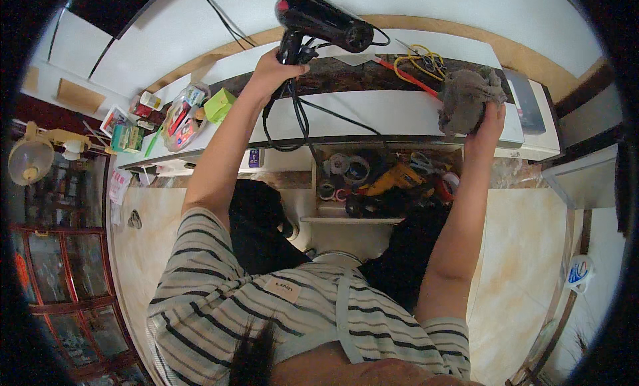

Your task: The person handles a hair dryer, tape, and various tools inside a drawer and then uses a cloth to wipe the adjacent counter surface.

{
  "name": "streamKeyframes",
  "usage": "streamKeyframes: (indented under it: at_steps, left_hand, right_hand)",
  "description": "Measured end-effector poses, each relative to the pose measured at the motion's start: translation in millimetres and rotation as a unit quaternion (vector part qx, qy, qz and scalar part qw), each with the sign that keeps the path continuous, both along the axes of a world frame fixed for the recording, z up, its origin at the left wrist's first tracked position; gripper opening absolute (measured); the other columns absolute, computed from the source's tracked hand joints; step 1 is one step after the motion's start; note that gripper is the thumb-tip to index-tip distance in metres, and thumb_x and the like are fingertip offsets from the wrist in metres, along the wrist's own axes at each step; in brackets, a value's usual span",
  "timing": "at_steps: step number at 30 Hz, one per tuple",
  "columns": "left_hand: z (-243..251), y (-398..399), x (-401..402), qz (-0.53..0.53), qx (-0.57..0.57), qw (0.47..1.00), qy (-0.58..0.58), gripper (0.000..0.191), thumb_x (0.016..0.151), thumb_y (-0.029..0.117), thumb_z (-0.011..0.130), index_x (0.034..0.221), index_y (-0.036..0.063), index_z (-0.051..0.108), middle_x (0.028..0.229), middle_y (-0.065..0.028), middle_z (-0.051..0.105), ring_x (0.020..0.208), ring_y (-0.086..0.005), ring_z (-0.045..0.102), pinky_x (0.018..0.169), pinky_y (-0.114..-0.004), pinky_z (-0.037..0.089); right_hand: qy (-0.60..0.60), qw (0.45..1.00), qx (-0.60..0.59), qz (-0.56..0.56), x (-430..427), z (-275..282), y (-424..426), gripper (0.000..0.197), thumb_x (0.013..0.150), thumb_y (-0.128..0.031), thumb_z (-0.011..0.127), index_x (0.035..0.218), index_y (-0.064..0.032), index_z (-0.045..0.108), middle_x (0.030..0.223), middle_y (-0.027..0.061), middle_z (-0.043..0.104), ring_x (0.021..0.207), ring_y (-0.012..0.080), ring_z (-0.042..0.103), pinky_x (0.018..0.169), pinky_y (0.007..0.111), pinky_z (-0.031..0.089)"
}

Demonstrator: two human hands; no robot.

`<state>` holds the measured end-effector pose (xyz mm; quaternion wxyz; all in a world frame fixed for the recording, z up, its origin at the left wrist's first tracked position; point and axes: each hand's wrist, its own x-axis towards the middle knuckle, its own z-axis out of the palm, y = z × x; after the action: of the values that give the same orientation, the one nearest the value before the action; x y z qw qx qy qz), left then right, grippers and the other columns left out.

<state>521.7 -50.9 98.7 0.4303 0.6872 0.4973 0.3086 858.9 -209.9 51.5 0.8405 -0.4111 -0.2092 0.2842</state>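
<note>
My left hand [279, 74] grips the handle of a black hair dryer [324, 19], raised above the white cabinet top [339, 111]. Its barrel points to the right. The dryer's black cord [304, 121] hangs in loops below that hand, and the plug sits close to the handle. At the right, my right hand [489, 121] holds a bunched grey-brown cloth [469, 98] over the cabinet top. The cloth covers most of the fingers. Just left of the cloth lie a red-orange strip-like thing [409, 76], scissors [429, 61] and a yellow cord [399, 66].
Below the cabinet top, an open drawer [354, 219] holds tape rolls [355, 168] and a yellow tool [394, 178]. On the left stand a clear tray [174, 136] of small items, a green box [219, 106] and a lamp [31, 158]. A dark flat box [524, 103] lies at right.
</note>
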Motion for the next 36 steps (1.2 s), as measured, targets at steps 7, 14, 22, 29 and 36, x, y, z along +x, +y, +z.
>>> streamKeyframes:
  at_steps: [7, 14, 22, 29, 36]
  left_hand:
    - [17.4, -42.1, -55.1, 0.085, 0.012, 0.993, -0.083, 0.023, 0.066, 0.010, 0.072, 0.082, 0.0025, 0.056, 0.066, -0.0027, 0.057, 0.059, -0.0104, 0.052, 0.057, -0.023, 0.041]
    - [21.7, -55.6, -94.1, 0.119, 0.010, 0.985, -0.124, 0.029, 0.062, 0.014, 0.075, 0.081, 0.0021, 0.057, 0.066, -0.0027, 0.057, 0.057, -0.0105, 0.052, 0.055, -0.022, 0.041]
    - [7.0, -63.9, -126.1, 0.141, -0.018, 0.973, -0.182, 0.028, 0.062, 0.008, 0.074, 0.083, 0.0018, 0.056, 0.068, -0.0020, 0.057, 0.058, -0.0095, 0.051, 0.055, -0.022, 0.040]
    - [8.4, -62.4, -130.8, 0.169, 0.024, 0.962, -0.211, 0.036, 0.062, 0.007, 0.072, 0.094, -0.0009, 0.058, 0.082, -0.0026, 0.061, 0.072, -0.0100, 0.055, 0.067, -0.023, 0.043]
    - [-14.7, -41.1, -150.2, 0.170, -0.011, 0.962, -0.215, 0.022, 0.065, 0.007, 0.070, 0.080, 0.0031, 0.055, 0.067, -0.0014, 0.056, 0.058, -0.0083, 0.050, 0.056, -0.022, 0.039]
  right_hand:
    - [-0.490, 0.852, -0.182, -0.011, -46.3, -23.1, 13.0, 0.041, 0.076, -0.014, 0.060, 0.114, -0.0026, 0.047, 0.107, 0.0136, 0.054, 0.098, 0.0292, 0.053, 0.086, 0.038, 0.042]
    - [-0.797, 0.570, -0.169, 0.110, -132.2, -56.6, 29.1, 0.056, 0.069, -0.023, 0.069, 0.120, -0.0168, 0.047, 0.107, 0.0092, 0.051, 0.105, 0.0322, 0.045, 0.084, 0.045, 0.040]
    - [-0.803, 0.567, -0.038, 0.181, -250.9, -63.0, 106.9, 0.045, 0.077, -0.035, 0.060, 0.117, -0.0178, 0.050, 0.110, 0.0073, 0.050, 0.105, 0.0291, 0.044, 0.081, 0.046, 0.040]
    - [-0.836, 0.539, -0.096, -0.047, -269.3, -104.8, 233.5, 0.051, 0.077, -0.040, 0.060, 0.121, -0.0180, 0.050, 0.106, 0.0074, 0.054, 0.102, 0.0295, 0.048, 0.083, 0.046, 0.040]
    - [-0.614, 0.774, -0.008, 0.154, -241.7, -75.9, 197.4, 0.048, 0.077, -0.026, 0.064, 0.115, -0.0013, 0.050, 0.107, 0.0153, 0.054, 0.103, 0.0339, 0.049, 0.088, 0.044, 0.039]
